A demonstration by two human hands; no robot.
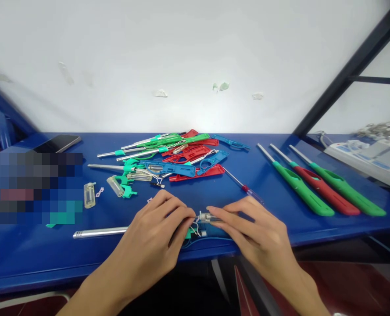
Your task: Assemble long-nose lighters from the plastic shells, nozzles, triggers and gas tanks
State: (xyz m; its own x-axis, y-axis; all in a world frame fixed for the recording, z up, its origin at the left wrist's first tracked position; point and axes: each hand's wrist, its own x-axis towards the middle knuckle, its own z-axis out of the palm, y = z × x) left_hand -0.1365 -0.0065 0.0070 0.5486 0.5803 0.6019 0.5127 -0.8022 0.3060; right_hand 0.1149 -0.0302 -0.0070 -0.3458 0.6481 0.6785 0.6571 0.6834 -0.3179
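A small clear fuel tank (206, 217) with a white valve end is pinched between the thumb and fingers of my right hand (259, 230). At the valve end, the fingertips of my left hand (158, 224) are pressed together; what they grip is too small to make out. Below both hands lies a blue lighter handle half (216, 231) at the table's front edge, with thin white wire (198, 230) and a green piece (188, 234) by it. A silver lighter tube (99, 232) sticks out to the left from under my left hand.
Behind my hands is a pile of lighter parts, including red handle halves (190, 154). Loose clear tanks (89, 195) lie left. A screwdriver (252, 194) lies behind my right hand. Three assembled lighters (326, 186) lie right, beside a power strip (369, 160). A phone (61, 142) lies back left.
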